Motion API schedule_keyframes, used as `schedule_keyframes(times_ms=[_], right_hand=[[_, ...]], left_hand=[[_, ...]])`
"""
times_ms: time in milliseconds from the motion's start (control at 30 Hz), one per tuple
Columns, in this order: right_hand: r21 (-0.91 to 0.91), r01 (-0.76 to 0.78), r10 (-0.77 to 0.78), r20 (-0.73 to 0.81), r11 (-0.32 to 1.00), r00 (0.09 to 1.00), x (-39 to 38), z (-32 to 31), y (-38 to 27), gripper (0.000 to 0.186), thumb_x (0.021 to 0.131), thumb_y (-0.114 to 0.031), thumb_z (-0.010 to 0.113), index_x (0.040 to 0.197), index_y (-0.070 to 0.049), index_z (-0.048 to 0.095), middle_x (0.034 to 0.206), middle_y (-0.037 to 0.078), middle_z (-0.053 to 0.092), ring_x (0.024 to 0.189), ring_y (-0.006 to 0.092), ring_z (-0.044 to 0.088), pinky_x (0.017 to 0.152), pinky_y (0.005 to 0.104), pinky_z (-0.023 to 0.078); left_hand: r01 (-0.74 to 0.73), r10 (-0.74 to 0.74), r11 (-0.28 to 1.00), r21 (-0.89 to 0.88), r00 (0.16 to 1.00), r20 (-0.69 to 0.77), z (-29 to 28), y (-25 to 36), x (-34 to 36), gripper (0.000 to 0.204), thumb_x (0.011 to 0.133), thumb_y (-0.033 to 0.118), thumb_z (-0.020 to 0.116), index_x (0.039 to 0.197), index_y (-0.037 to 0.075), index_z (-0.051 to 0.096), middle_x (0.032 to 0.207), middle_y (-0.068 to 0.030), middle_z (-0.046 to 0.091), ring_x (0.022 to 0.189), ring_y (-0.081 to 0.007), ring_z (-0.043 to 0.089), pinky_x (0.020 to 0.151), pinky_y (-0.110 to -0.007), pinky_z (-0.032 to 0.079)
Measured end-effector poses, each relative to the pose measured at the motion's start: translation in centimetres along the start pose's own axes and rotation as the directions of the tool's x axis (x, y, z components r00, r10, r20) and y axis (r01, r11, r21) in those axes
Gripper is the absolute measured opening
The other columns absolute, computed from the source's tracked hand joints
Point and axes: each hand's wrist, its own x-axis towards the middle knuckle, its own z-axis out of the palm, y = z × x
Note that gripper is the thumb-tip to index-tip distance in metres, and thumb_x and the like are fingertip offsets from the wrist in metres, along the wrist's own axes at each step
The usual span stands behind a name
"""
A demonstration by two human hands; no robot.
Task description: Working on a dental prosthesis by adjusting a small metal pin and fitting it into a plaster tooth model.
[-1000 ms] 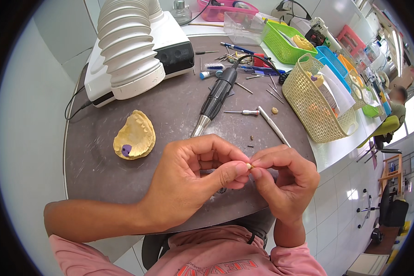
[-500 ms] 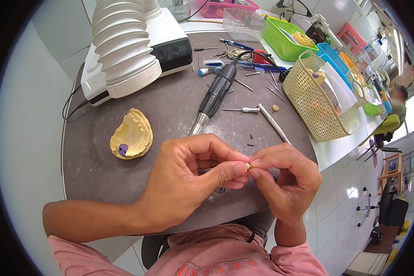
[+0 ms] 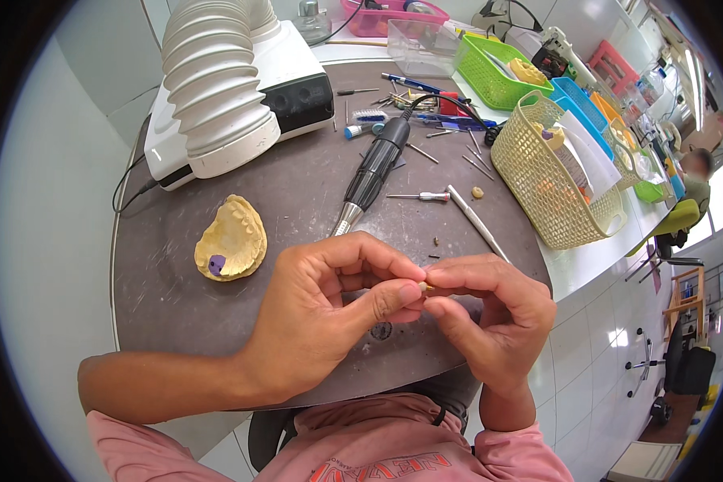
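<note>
My left hand (image 3: 317, 317) pinches a tiny whitish dental crown (image 3: 423, 286) between thumb and index finger. A gold-coloured end sticks out of it toward my right hand (image 3: 502, 317). The right index fingertip rests against the piece, with the thumb tip just below; fingers partly hide it. Beyond the hands lie two tiny metal parts, one a screw-like pin (image 3: 435, 256). A cream plaster dental model (image 3: 234, 233) with a purple patch sits left of my left hand. Farther off, a black and silver handpiece (image 3: 375, 165) lies on the table.
A small screwdriver (image 3: 426, 196), a pale rod-shaped tool (image 3: 474, 218) and a tooth-like piece (image 3: 477, 193) lie farther right. Behind them are scattered burs and pens. A cream basket (image 3: 546, 189) borders the right; a white machine with a ribbed hose (image 3: 217, 96) stands back left.
The pinched crown has turned slightly, now showing its gold end. My right thumb has drawn a little away from it. The whole view has shifted slightly.
</note>
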Motion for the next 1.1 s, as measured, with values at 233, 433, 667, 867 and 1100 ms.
schedule_keyframes(times_ms=[233,433,667,867,1100], right_hand=[[-0.017,0.011,-0.011,0.015,1.0,1.0,0.1,-0.2,0.1,0.013,0.079,0.005,0.078,0.091,0.003,0.073,0.092,0.014,0.076,0.08,0.0204,0.074,0.072,0.0289,0.058],[0.027,-0.007,0.008,-0.013,1.0,1.0,0.0,0.1,0.4,0.017,0.078,0.008,0.077,0.092,0.002,0.073,0.091,0.013,0.075,0.083,0.0193,0.073,0.072,0.0291,0.057],[-0.011,0.013,-0.013,0.052,1.0,0.999,-0.1,-0.2,0.3,0.03,0.075,0.011,0.073,0.103,0.001,0.076,0.086,0.009,0.068,0.075,0.0151,0.065,0.067,0.0263,0.051],[0.03,-0.053,0.051,0.06,0.998,0.997,0.0,-0.6,0.5,0.024,0.078,0.012,0.071,0.101,0.004,0.073,0.085,0.007,0.067,0.077,0.0144,0.066,0.069,0.0259,0.053],[0.532,-0.451,0.402,0.213,0.717,0.89,0.8,-1.6,-0.1,0.017,0.087,0.008,0.074,0.099,0.005,0.063,0.089,0.012,0.071,0.081,0.017,0.073,0.072,0.0269,0.06]], left_hand=[[-0.004,0.003,0.999,0.038,1.0,0.025,0.1,0.2,-0.1,0.014,0.095,0.0,0.07,0.107,-0.005,0.064,0.105,-0.0154,0.071,0.1,-0.0221,0.073,0.087,-0.035,0.065],[0.002,-0.001,0.999,0.034,1.0,-0.012,0.3,0.3,0.0,0.014,0.096,0.0,0.07,0.107,-0.006,0.064,0.103,-0.0136,0.071,0.097,-0.0191,0.072,0.086,-0.032,0.064],[-0.023,0.023,1.0,0.002,1.0,0.016,0.1,-0.2,-0.2,0.034,0.094,0.003,0.072,0.12,0.001,0.049,0.098,-0.0106,0.071,0.093,-0.0152,0.071,0.085,-0.03,0.063],[-0.075,0.084,0.966,0.246,0.996,-0.024,-0.1,1.1,-1.4,0.036,0.09,0.007,0.079,0.116,0.001,0.054,0.089,-0.0075,0.069,0.082,-0.0133,0.069,0.072,-0.026,0.061],[-0.358,0.649,-0.125,0.925,0.676,0.35,-6.0,2.3,-6.4,0.052,0.072,0.025,0.092,0.111,0.004,0.064,0.102,-0.0123,0.065,0.094,-0.0288,0.064,0.084,-0.042,0.051]])
